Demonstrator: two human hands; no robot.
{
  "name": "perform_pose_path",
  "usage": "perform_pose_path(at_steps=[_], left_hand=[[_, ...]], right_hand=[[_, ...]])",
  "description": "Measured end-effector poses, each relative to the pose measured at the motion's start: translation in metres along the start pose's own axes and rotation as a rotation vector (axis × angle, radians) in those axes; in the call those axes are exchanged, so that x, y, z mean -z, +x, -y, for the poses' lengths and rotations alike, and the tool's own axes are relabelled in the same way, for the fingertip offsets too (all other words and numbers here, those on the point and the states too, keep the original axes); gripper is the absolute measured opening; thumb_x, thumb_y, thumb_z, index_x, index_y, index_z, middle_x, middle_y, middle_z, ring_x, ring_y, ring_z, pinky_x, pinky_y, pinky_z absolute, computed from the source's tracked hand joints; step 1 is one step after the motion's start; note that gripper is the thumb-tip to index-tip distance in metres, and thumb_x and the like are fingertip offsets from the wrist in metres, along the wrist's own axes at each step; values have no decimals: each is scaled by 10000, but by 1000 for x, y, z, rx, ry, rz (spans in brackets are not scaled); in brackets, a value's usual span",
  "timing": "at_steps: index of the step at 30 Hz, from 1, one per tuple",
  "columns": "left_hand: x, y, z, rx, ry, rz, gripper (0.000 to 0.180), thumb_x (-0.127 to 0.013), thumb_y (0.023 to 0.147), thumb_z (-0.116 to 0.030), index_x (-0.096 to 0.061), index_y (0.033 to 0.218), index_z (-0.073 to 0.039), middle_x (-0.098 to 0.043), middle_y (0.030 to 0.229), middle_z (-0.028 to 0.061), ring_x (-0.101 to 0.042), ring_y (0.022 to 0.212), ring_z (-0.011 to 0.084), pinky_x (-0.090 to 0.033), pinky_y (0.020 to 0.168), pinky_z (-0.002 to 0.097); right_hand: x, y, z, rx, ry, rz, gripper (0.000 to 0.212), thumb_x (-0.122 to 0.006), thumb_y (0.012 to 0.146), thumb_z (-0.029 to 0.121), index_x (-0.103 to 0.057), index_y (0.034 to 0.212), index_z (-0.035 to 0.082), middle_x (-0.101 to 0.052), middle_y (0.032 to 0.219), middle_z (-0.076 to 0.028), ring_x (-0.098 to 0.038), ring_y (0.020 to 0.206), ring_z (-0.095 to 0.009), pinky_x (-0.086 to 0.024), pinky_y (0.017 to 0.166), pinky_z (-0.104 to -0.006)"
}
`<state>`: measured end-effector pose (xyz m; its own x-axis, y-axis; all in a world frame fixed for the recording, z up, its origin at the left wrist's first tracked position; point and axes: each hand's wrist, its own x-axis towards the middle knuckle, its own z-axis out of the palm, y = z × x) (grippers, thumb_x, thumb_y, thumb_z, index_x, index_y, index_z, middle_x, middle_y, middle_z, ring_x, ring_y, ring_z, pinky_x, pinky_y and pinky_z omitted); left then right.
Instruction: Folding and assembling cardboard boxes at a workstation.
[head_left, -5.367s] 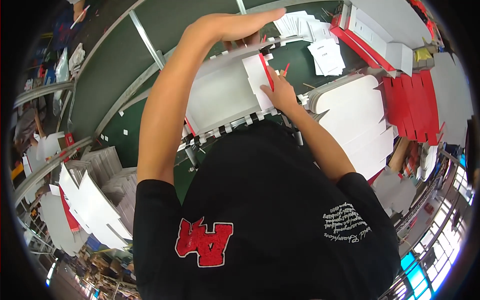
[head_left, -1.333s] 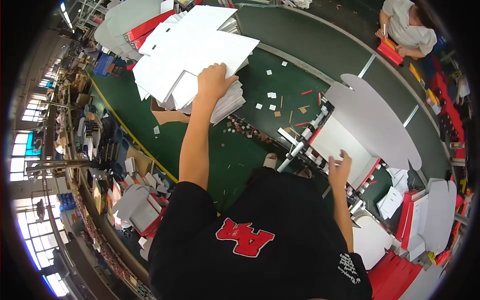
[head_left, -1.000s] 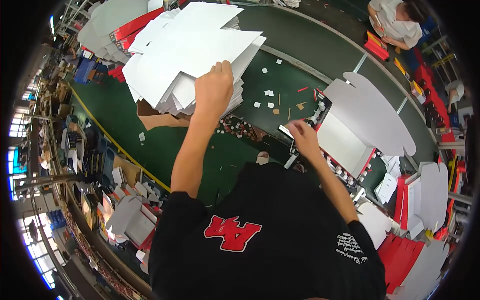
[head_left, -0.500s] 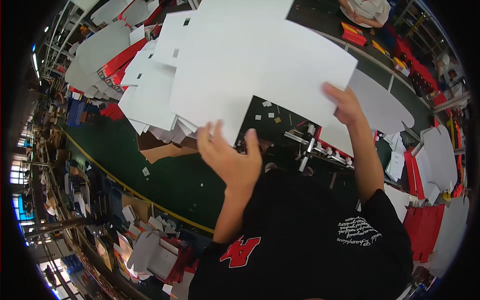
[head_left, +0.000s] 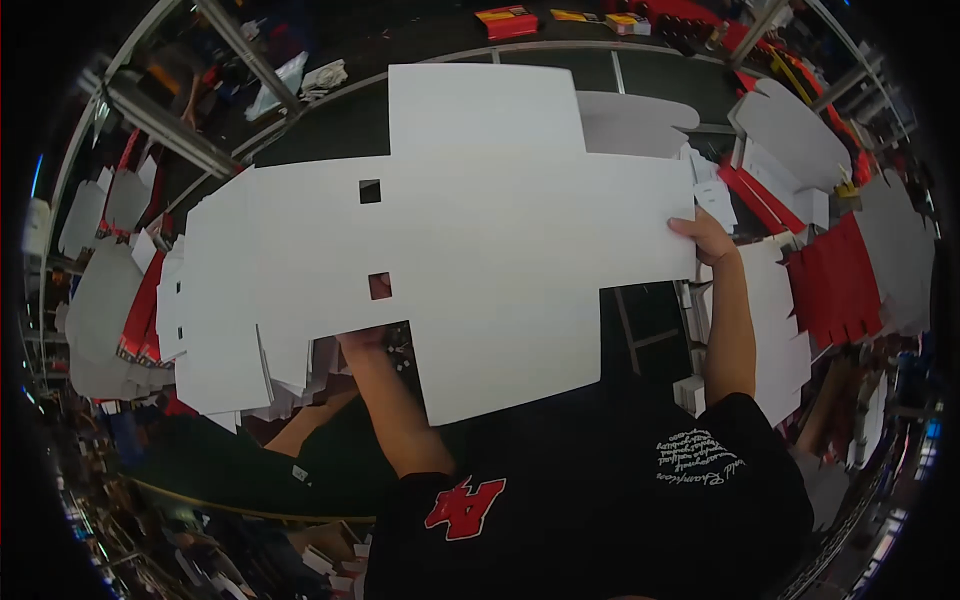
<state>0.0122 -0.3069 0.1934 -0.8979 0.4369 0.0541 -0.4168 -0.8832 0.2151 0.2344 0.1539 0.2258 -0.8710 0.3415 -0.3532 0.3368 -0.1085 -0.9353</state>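
A large white die-cut cardboard blank (head_left: 500,220) with flaps and two square holes spreads across the middle of the view. My right hand (head_left: 706,236) grips its right edge, thumb on top and the other fingers out of sight beneath. My left hand (head_left: 362,337) reaches under the blank near its lower left. A bit of skin shows through the lower square hole, but the blank hides most of those fingers, so their grip cannot be made out. The blank's left end overlaps a pile of similar white blanks (head_left: 215,385).
Brown cardboard (head_left: 305,428) lies below the pile. Red-and-white box pieces (head_left: 140,300) stand at the far left. On the right are red pieces (head_left: 835,280) and more white blanks (head_left: 765,335). A red packet (head_left: 507,22) lies on the far dark table. Metal posts (head_left: 245,55) rise at upper left.
The blank now lies flatter and squarer before me, its near flap fully in view. My left hand, earlier open above its near edge, has gone underneath. The view has turned.
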Motion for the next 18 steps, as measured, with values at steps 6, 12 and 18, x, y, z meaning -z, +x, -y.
perform_pose_path(at_steps=[6, 12, 18], left_hand=[[-1, 26, 82, 375, 376, 48, 801, -192, 934, -624, -457, 1267, 54, -547, 1222, 203, -558, 1077, 302, -460, 875, 398], [-40, -4, 183, -98, 1659, -175, 391, -601, 889, -269, -477, 1064, 58, -550, 964, 120, -524, 873, 185, -420, 833, 308], [-61, 8, 242, -142, 1487, -91, 303, -713, 798, -193, -472, 755, -13, -506, 691, 29, -474, 654, 106, -410, 591, 279]], right_hand=[[76, -49, -31, 122, 296, -283, 563, -716, 745, 216, -506, 1207, -27, -621, 1094, -133, -624, 972, -234, -505, 862, -365], [97, -79, -53, -7, 241, -301, 800, -760, 694, 200, -363, 1351, -26, -545, 1225, -156, -547, 1109, -260, -441, 943, -370], [99, -46, 15, 565, -648, -1080, 1013, -783, 649, 225, -190, 1444, 19, -298, 1440, -226, -317, 1335, -323, -258, 1090, -395]])
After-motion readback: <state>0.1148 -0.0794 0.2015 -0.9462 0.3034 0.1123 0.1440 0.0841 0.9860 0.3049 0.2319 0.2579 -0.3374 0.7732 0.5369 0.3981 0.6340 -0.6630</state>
